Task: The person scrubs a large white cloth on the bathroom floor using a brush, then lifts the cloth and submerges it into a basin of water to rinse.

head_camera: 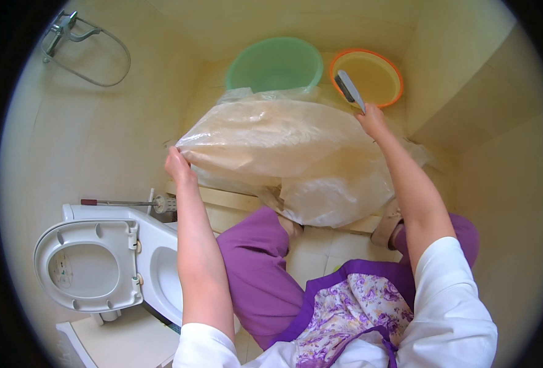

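Observation:
A large translucent plastic sheet [280, 142] spreads over the floor in front of me, wrinkled and shiny. My left hand [178, 164] pinches its left corner and pulls it taut. My right hand [372, 120] grips the handle end of a scrubbing brush [350, 89], raised beyond the sheet's right part. The brush's dark bristles face left, and in the view its head overlaps the rim of an orange-rimmed basin [401, 87] that holds yellowish liquid. A green plastic basin [320, 69] stands behind the sheet, whose far edge overlaps its near side.
At the lower left is a white toilet [149, 234] with its seat [41, 267] raised. A toilet brush [124, 202] lies near it. A shower mixer with hose [64, 32] hangs on the left wall. A low ledge [225, 198] crosses the tiled floor under the sheet.

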Tool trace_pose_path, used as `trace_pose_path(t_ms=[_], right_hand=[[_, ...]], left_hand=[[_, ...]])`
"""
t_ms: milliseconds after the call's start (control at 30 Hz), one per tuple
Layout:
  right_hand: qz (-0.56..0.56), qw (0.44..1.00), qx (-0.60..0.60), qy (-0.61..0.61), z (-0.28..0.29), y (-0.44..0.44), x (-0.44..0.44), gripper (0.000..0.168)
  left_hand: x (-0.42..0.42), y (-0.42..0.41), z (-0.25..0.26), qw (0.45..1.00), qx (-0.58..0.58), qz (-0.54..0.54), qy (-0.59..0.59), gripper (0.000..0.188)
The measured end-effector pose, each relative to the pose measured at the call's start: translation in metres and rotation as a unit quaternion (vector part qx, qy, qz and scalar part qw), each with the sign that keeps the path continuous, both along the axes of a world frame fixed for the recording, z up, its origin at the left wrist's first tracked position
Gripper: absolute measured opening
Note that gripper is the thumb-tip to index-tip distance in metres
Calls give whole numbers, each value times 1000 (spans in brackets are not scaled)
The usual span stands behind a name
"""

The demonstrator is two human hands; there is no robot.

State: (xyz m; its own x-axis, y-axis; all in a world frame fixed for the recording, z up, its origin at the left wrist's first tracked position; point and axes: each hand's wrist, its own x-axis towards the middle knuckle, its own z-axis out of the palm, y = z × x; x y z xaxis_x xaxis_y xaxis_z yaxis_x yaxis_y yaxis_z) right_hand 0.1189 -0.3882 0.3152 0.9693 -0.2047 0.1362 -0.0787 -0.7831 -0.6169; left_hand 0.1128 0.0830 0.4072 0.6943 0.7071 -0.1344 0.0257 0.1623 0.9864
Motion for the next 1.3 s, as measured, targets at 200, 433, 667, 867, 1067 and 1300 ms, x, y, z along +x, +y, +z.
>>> trace_pose_path(t_ms=[200,433,667,867,1067,1300], right_hand=[[7,979,55,196,-55,13,1,34],[13,993,-113,-11,-92,-8,-3,36],[23,968,-63,242,-111,-87,-45,44],[128,925,-128,334,-83,-242,-132,46],[-158,885,-25,438,-143,-282,-219,49],[-459,809,168,326,-275,-269,-297,50]], left_hand=[[-1,12,4,999,11,-37,9,13],[7,4,-8,998,-7,-55,-12,16],[13,14,-3,995,38,-88,-19,12],[18,-13,-1,882,344,-251,203,42],[12,-42,-8,649,544,-471,248,83],[21,-87,-39,560,557,-511,339,105]])
